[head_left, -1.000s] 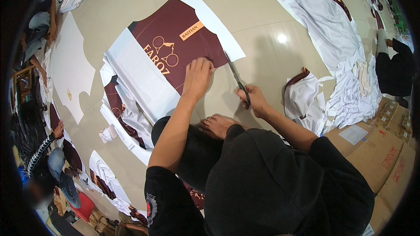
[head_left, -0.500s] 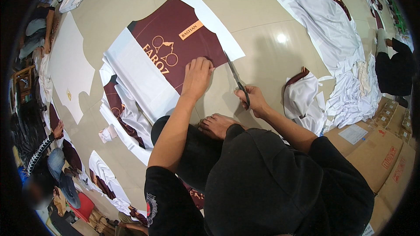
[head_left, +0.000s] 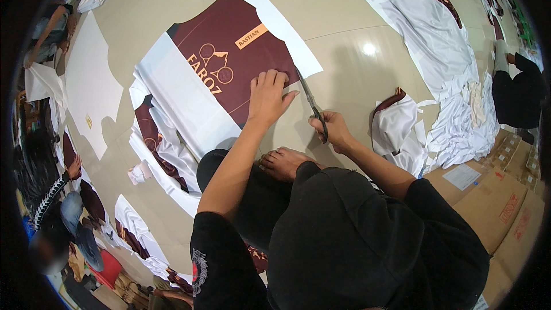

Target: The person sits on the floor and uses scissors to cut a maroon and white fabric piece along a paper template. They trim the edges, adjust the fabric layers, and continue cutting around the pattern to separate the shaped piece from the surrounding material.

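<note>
A maroon fabric panel (head_left: 229,34) with orange print lies on the floor, with a white margin (head_left: 281,17) along its far right side. My left hand (head_left: 267,96) rests on its near right edge, fingers stretched out and thumb apart. In my right hand (head_left: 334,130) is a pair of scissors (head_left: 310,99) with black handles. The blades point away from me and their tips meet the panel's right corner, beside the white strip. How far apart the blades are is hard to tell. A white fabric piece (head_left: 189,103) covers the panel's near left part.
Folded white and maroon pieces (head_left: 172,143) lie left of my knee. A white and maroon scrap (head_left: 397,129) is to my right, near heaped white cloth (head_left: 462,123) and cardboard boxes (head_left: 488,201). Other people sit along the left; a large pale piece (head_left: 92,86) lies near them.
My left hand has shifted slightly right along the panel's edge, and its thumb has spread outward. The scissors have barely moved. At the far left, another person now holds up white cloth.
</note>
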The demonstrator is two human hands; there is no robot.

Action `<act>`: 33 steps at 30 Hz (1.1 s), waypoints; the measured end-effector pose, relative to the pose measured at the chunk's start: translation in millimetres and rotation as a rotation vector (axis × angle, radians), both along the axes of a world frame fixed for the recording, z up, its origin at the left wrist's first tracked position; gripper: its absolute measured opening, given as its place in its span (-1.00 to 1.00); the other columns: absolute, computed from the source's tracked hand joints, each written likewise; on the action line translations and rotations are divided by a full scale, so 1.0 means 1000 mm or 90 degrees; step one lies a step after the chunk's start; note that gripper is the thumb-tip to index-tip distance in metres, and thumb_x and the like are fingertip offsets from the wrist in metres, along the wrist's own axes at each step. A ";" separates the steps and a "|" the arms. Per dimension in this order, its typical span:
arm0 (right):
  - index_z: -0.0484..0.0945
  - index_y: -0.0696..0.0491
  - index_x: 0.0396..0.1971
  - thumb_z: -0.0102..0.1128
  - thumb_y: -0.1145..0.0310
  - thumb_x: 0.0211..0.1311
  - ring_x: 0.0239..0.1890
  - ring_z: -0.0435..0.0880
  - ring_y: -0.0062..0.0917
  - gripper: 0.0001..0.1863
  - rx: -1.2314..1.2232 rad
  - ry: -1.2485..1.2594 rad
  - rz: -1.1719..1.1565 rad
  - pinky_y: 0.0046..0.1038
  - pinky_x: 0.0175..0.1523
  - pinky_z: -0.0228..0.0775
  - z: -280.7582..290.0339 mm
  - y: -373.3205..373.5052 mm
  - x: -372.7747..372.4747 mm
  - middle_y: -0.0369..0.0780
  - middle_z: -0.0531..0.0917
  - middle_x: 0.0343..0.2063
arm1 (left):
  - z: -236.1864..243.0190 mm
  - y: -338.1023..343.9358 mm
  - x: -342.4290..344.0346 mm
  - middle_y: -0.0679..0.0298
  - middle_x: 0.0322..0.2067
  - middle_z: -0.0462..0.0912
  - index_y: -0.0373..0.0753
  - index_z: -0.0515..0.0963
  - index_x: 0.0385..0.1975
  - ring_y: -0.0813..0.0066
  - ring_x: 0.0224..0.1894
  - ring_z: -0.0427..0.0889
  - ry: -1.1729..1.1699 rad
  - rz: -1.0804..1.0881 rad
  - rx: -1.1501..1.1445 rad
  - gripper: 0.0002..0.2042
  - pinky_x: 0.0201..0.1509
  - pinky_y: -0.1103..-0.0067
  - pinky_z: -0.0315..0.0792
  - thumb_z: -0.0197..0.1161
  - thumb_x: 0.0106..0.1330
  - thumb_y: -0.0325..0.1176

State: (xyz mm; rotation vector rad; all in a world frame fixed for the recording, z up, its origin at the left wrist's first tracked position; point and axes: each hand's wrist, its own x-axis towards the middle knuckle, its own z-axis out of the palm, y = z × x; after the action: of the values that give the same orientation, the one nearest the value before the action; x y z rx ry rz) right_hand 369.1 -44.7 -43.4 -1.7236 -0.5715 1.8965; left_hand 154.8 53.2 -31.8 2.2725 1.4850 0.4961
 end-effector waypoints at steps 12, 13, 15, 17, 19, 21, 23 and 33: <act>0.50 0.06 -0.45 0.49 0.13 0.18 -0.72 0.40 -0.62 -0.63 0.016 0.015 -0.023 -0.50 -0.60 0.19 0.010 0.016 -0.011 -0.35 0.47 -0.69 | -0.021 0.001 0.010 0.34 -0.15 0.54 -0.06 0.63 -0.15 0.28 -0.01 0.51 0.014 0.050 0.042 -0.83 0.17 0.24 0.29 0.39 0.33 -0.24; 0.50 0.06 -0.45 0.49 0.14 0.18 -0.72 0.40 -0.62 -0.63 0.013 0.012 -0.025 -0.51 -0.60 0.18 0.011 0.019 -0.013 -0.35 0.47 -0.69 | -0.022 0.001 0.010 0.34 -0.15 0.54 -0.06 0.63 -0.15 0.28 -0.01 0.51 0.014 0.050 0.037 -0.82 0.17 0.24 0.28 0.39 0.33 -0.24; 0.49 0.06 -0.44 0.49 0.15 0.17 -0.71 0.40 -0.63 -0.64 0.008 0.005 -0.029 -0.51 -0.60 0.16 0.014 0.023 -0.015 -0.35 0.47 -0.68 | -0.022 0.001 0.009 0.34 -0.15 0.54 -0.07 0.63 -0.15 0.28 -0.01 0.51 -0.005 0.054 0.036 -0.81 0.17 0.24 0.28 0.40 0.32 -0.23; 0.49 0.06 -0.43 0.49 0.15 0.17 -0.71 0.40 -0.63 -0.64 0.005 0.003 -0.026 -0.51 -0.59 0.15 0.011 0.026 -0.017 -0.35 0.47 -0.68 | -0.022 0.000 0.009 0.34 -0.15 0.54 -0.08 0.63 -0.14 0.28 -0.01 0.51 -0.025 0.062 0.036 -0.81 0.16 0.25 0.28 0.40 0.32 -0.23; 0.49 0.06 -0.43 0.49 0.16 0.17 -0.70 0.40 -0.63 -0.64 0.007 0.002 -0.027 -0.50 -0.59 0.15 0.008 0.027 -0.017 -0.35 0.47 -0.68 | -0.019 0.000 0.009 0.34 -0.14 0.55 -0.08 0.63 -0.14 0.28 -0.01 0.51 -0.046 0.075 0.038 -0.80 0.15 0.25 0.27 0.40 0.31 -0.23; 0.49 0.05 -0.42 0.50 0.15 0.17 -0.70 0.40 -0.63 -0.64 0.018 0.006 -0.029 -0.50 -0.59 0.15 0.006 0.027 -0.018 -0.35 0.47 -0.67 | -0.017 0.000 0.010 0.34 -0.14 0.55 -0.07 0.63 -0.13 0.28 -0.01 0.51 -0.044 0.076 0.033 -0.80 0.14 0.25 0.27 0.41 0.31 -0.22; 0.49 0.06 -0.42 0.51 0.14 0.17 -0.70 0.40 -0.63 -0.63 0.007 0.005 -0.022 -0.50 -0.59 0.16 0.009 0.024 -0.016 -0.36 0.47 -0.67 | -0.017 0.000 0.011 0.34 -0.15 0.55 -0.07 0.64 -0.13 0.28 -0.01 0.52 -0.037 0.077 0.040 -0.80 0.13 0.25 0.28 0.40 0.31 -0.23; 0.50 0.05 -0.41 0.49 0.11 0.17 -0.69 0.43 -0.63 -0.62 0.003 -0.014 -0.010 -0.51 -0.57 0.21 0.012 0.011 -0.010 -0.35 0.48 -0.66 | -0.020 0.001 0.011 0.36 -0.19 0.53 -0.05 0.63 -0.19 0.30 -0.04 0.52 -0.091 0.099 0.062 -0.90 0.13 0.27 0.28 0.36 0.35 -0.29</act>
State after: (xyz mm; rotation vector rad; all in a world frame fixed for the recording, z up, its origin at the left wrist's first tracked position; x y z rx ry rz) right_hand 358.8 -33.7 -31.0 -1.7428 -0.5699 1.8658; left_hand 166.2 54.2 -51.9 2.1520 1.6026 0.7755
